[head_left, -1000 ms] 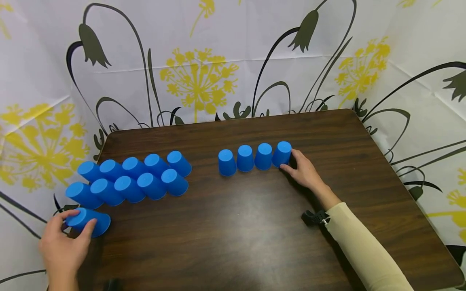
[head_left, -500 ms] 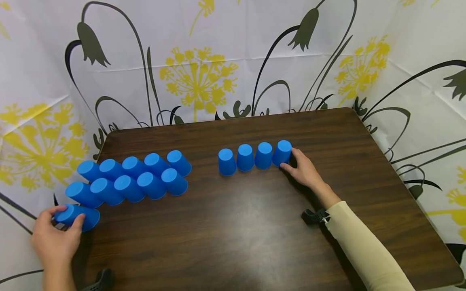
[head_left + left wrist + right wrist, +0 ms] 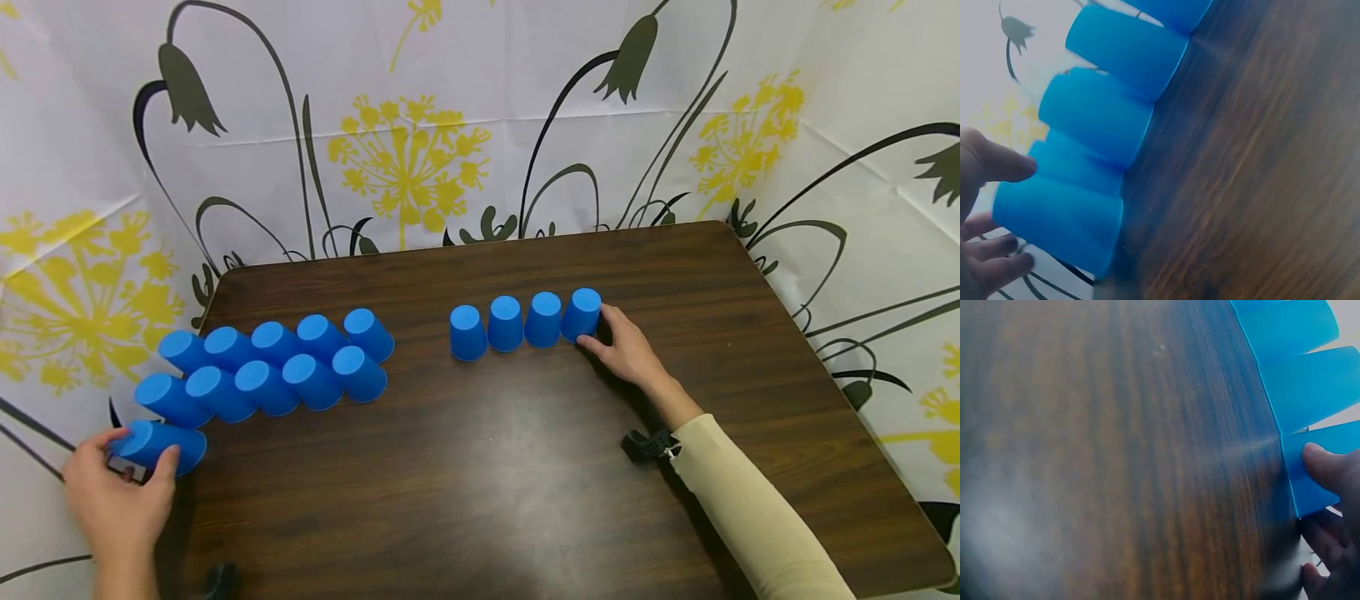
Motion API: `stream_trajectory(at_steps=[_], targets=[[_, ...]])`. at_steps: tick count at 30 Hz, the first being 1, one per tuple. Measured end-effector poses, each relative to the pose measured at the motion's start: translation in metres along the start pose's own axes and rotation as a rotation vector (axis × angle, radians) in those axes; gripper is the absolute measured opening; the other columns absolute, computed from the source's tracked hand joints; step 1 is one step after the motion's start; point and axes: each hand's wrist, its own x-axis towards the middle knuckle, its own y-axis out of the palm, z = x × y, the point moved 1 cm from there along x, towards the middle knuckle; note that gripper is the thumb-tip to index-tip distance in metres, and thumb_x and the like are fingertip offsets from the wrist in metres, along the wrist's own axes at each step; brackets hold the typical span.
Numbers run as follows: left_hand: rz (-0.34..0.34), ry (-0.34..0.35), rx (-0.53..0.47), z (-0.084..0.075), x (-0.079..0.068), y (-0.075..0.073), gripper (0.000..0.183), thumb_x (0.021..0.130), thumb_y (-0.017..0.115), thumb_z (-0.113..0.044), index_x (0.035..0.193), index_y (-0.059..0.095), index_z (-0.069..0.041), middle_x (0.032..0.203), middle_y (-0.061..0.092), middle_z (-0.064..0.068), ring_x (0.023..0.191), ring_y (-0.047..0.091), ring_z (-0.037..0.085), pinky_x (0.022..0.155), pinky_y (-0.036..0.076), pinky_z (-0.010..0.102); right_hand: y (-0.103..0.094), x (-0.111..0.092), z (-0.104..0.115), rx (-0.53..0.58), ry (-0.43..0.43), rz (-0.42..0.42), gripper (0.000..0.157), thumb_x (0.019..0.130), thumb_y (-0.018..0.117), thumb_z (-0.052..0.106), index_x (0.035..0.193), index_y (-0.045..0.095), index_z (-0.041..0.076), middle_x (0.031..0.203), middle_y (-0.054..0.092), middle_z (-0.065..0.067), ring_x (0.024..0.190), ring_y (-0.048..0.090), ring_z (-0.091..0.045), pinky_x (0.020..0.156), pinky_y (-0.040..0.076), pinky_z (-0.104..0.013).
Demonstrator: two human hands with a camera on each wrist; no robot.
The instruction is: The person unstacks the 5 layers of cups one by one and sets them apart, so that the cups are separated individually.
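At the table's left edge, my left hand point(image 3: 120, 496) grips an upside-down blue plastic cup point(image 3: 168, 447), thumb on the near side and fingers round its narrow end. In the left wrist view that cup point(image 3: 1060, 225) stands close in front of the neighbouring row of cups point(image 3: 1097, 119). My right hand point(image 3: 630, 346) holds the rightmost cup point(image 3: 582, 314) of a short row towards the back, thumb at its near side. The right wrist view shows the thumb pressed against this cup point(image 3: 1304, 487), the other fingers behind and partly hidden.
Two slanting rows of upturned blue cups point(image 3: 267, 389) fill the left of the dark wooden table point(image 3: 480, 483). Several cups point(image 3: 506, 325) line up left of my right hand. A flower-patterned cloth point(image 3: 465, 75) hangs behind the table. A black strap point(image 3: 645, 447) sits by my right wrist.
My left hand has shifted left and slightly away from me with its cup, bringing it nearer the row ends. My right hand and its cup have stayed in place.
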Motion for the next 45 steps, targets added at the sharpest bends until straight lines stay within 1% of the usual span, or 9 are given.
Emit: stream_trajectory(at_steps=[5,8,11,15,18,23,26,36,45], targets=[[-0.203,0.17,-0.037,-0.023,-0.012,-0.005,0.054,0.085,0.07,-0.019,0.134,0.051,-0.003,0.137,0.047,0.019,0.127,0.043,0.028,0.101,0.038,0.031,-0.001,0.001,0.001,0.004,-0.004,-0.003,0.067,0.094,0.068,0.03,0.146,0.038,0.0,0.142,0.046,-0.024,0.132,0.043,-0.042,0.108,0.033,-0.059],[-0.313,0.287,-0.119,-0.045,-0.016,0.0,0.049,0.084,0.067,-0.026,0.126,0.058,-0.001,0.135,0.053,0.017,0.125,0.046,0.023,0.099,0.04,0.033,-0.001,0.001,0.0,0.005,-0.002,-0.002,0.067,0.094,0.068,0.03,0.146,0.038,0.0,0.142,0.045,-0.024,0.132,0.042,-0.042,0.108,0.033,-0.059],[-0.33,0.42,-0.248,-0.073,-0.023,0.014,0.045,0.083,0.067,-0.026,0.117,0.063,0.002,0.129,0.058,0.017,0.124,0.049,0.025,0.102,0.041,0.04,-0.001,0.001,0.0,0.005,-0.001,0.002,0.067,0.094,0.068,0.03,0.146,0.038,0.0,0.142,0.045,-0.024,0.133,0.042,-0.042,0.108,0.033,-0.059],[-0.16,0.592,-0.408,-0.116,-0.045,0.042,0.039,0.084,0.07,-0.02,0.115,0.065,0.004,0.128,0.06,0.018,0.121,0.052,0.034,0.107,0.038,0.037,-0.001,0.0,-0.001,0.003,-0.002,0.001,0.067,0.094,0.068,0.03,0.146,0.038,0.001,0.142,0.046,-0.023,0.132,0.043,-0.041,0.108,0.033,-0.059],[0.055,0.665,-0.485,-0.147,-0.068,0.066,0.04,0.084,0.073,-0.011,0.121,0.063,0.0,0.132,0.059,0.014,0.121,0.053,0.034,0.105,0.041,0.032,0.0,0.0,-0.002,0.003,-0.002,0.001,0.067,0.094,0.068,0.03,0.146,0.038,0.001,0.142,0.046,-0.023,0.132,0.043,-0.041,0.108,0.033,-0.059],[0.471,0.661,-0.436,-0.184,-0.106,0.108,0.066,0.084,0.077,-0.012,0.143,0.046,-0.014,0.145,0.045,0.008,0.13,0.046,0.025,0.1,0.047,0.044,0.001,-0.002,-0.002,0.004,0.0,0.001,0.067,0.094,0.067,0.03,0.146,0.038,0.001,0.142,0.046,-0.023,0.132,0.042,-0.041,0.108,0.033,-0.059],[0.613,0.658,-0.37,-0.197,-0.12,0.126,0.08,0.085,0.077,-0.02,0.152,0.033,-0.02,0.151,0.036,0.009,0.135,0.039,0.026,0.101,0.044,0.053,0.002,-0.002,-0.001,0.006,0.002,0.003,0.066,0.094,0.067,0.03,0.146,0.038,0.001,0.142,0.046,-0.023,0.132,0.042,-0.041,0.108,0.033,-0.059],[0.602,0.64,-0.349,-0.243,-0.11,0.168,0.091,0.088,0.073,-0.027,0.158,0.015,-0.031,0.16,0.018,0.015,0.144,0.024,0.036,0.1,0.036,0.068,0.002,-0.001,-0.001,0.011,-0.011,-0.013,0.066,0.094,0.067,0.029,0.146,0.038,-0.001,0.142,0.045,-0.024,0.132,0.042,-0.042,0.108,0.032,-0.06],[0.601,0.592,-0.385,-0.26,-0.101,0.192,0.064,0.091,0.072,-0.026,0.148,0.043,-0.025,0.156,0.026,0.016,0.139,0.033,0.038,0.101,0.038,0.064,0.002,-0.001,0.0,0.011,-0.003,-0.011,0.065,0.094,0.067,0.029,0.146,0.038,0.0,0.142,0.045,-0.024,0.133,0.042,-0.041,0.109,0.032,-0.058]])
